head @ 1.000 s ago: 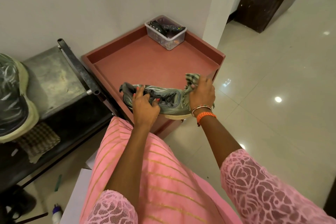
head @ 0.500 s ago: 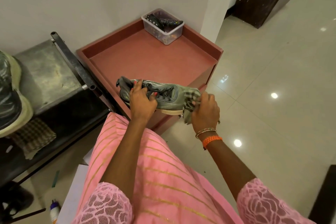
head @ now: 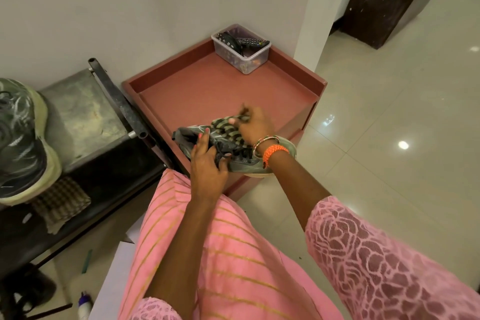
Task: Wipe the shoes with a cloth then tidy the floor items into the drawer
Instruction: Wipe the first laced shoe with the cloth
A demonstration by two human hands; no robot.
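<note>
I hold a grey-green shoe (head: 241, 161) over the near corner of the reddish-brown drawer (head: 207, 91), its pale sole turned toward the floor side. My left hand (head: 207, 161) grips the shoe at its heel end, thumb hooked into the opening beside the dark laces, fingers curled along the upper. My right hand (head: 255, 125) is bunched round a striped green-and-dark cloth (head: 228, 130), pressing it onto the top of the shoe near the tongue; the fingers are blurred, so I cannot tell just how they lie. On that wrist sit an orange braided band (head: 274, 152) and thin bangles.

I can read no brand or lettering on the shoe or the cloth.

In the far corner of the drawer stands a clear plastic box (head: 242, 53) with dark remote controls in it; their buttons are too small to read. On my left a second shoe (head: 23, 143), pale-soled, lies on a dark metal rack (head: 85, 117), with a checked cloth (head: 62, 202) just beside it. Low by the floor stands a small white bottle (head: 84, 305) with a purple cap, its label unreadable.
</note>
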